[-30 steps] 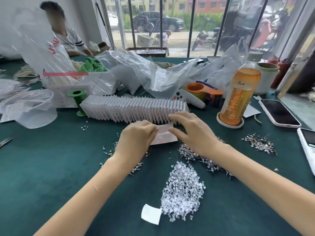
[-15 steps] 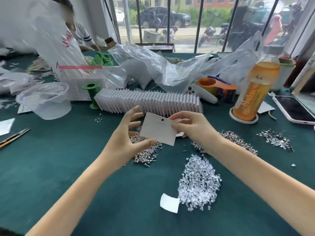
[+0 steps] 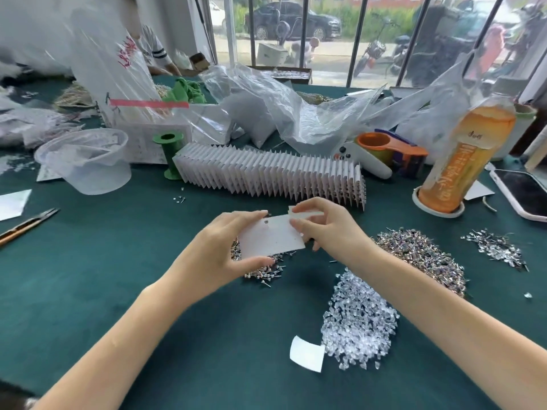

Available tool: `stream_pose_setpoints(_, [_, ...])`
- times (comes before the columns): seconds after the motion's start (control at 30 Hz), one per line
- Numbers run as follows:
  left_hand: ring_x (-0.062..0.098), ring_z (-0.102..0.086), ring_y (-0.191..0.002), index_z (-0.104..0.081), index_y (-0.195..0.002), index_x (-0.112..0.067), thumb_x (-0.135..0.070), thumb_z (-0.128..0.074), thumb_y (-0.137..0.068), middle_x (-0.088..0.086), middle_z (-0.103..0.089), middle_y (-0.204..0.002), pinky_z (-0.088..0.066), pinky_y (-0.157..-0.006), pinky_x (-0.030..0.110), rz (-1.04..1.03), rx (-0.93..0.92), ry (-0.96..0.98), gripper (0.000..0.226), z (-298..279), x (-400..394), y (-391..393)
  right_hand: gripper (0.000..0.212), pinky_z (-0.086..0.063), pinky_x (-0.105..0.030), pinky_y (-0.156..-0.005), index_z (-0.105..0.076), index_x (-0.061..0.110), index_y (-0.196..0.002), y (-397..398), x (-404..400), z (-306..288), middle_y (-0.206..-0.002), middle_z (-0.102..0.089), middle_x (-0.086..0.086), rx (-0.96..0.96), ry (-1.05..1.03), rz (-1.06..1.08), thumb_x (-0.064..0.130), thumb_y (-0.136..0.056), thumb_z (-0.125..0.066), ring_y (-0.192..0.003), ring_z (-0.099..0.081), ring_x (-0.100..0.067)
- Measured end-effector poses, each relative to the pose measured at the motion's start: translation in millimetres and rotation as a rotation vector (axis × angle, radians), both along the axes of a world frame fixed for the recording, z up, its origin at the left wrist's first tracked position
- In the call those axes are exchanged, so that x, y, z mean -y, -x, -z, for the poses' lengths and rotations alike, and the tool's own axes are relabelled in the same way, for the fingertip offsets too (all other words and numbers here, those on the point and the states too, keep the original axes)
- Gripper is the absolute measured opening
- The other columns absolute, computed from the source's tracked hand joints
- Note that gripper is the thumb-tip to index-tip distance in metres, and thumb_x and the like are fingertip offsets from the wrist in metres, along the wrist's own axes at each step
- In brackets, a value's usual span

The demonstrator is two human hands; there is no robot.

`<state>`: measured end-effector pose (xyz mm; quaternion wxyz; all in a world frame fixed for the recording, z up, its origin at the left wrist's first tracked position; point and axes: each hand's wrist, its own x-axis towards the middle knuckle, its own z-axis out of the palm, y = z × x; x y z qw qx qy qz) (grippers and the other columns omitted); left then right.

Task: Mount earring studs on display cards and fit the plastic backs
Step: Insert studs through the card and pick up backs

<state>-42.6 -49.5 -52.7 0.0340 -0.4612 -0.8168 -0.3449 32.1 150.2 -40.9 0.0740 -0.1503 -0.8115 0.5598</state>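
Since half a second ago the display card [image 3: 270, 236] has dropped lower, over the near stud pile [image 3: 263, 269]. The left hand [image 3: 219, 253] pinches its left edge; the right hand [image 3: 328, 229] fingers grip its right edge, perhaps with a second card. Clear plastic backs [image 3: 358, 324] lie heaped nearby. A plastic tub [image 3: 85, 161] far left holds what looks like crumpled film. Three stud piles dot the bench [image 3: 118, 276].
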Motion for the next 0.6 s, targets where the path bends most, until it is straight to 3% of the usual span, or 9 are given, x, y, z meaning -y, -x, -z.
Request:
stream_pose_setpoints(0.17, [-0.005,-0.041,-0.115,-0.039,-0.14,-0.023,-0.054,-0.067,-0.071,-0.015,-0.05,-0.124,-0.027,-0.098,0.011,-0.197,0.005,-0.036,0.08,6.5,3.2,9.6,0.023,-0.039,-0.022,-0.056,-0.065,0.029,-0.088,-16.6,0.5,-1.0,-0.074,-0.059,0.013,0.056,-0.727,-0.039,0.052,-0.086,-0.062,-0.069,-0.055,-0.01])
stream_pose_setpoints(0.27, [0.003,-0.045,-0.113,-0.038,-0.141,-0.021,-0.044,-0.074,-0.073,-0.007,-0.055,-0.122,-0.028,-0.094,0.012,-0.254,-0.022,-0.05,0.08,8.7,4.4,11.3,0.04,-0.046,-0.027,-0.067,-0.064,0.029,-0.108,-24.8,13.5,8.1,-0.089,-0.062,0.009,0.073,-0.942,-0.134,0.06,-0.086,-0.055,-0.082,-0.061,-0.017])
stream_pose_setpoints(0.4, [0.008,-0.046,-0.111,-0.039,-0.14,-0.02,-0.038,-0.076,-0.074,-0.005,-0.057,-0.119,-0.025,-0.09,0.007,-0.266,-0.059,-0.048,0.078,10.2,4.0,10.2,0.045,-0.041,-0.028,-0.074,-0.061,0.029,-0.121,-22.5,26.3,15.2,-0.103,-0.06,0.006,-0.026,-0.938,-0.146,0.058,-0.09,-0.051,-0.097,-0.06,-0.017])
stream_pose_setpoints(0.6, [0.006,-0.047,-0.11,-0.041,-0.138,-0.023,-0.038,-0.077,-0.074,-0.008,-0.056,-0.117,-0.029,-0.093,0.014,-0.266,-0.053,-0.027,0.074,12.9,3.6,4.6,0.02,-0.04,-0.026,-0.076,-0.07,0.025,-0.106,-17.8,37.0,16.1,-0.1,-0.064,0.007,-0.092,-0.832,-0.171,0.036,-0.091,-0.061,-0.095,-0.059,-0.013])
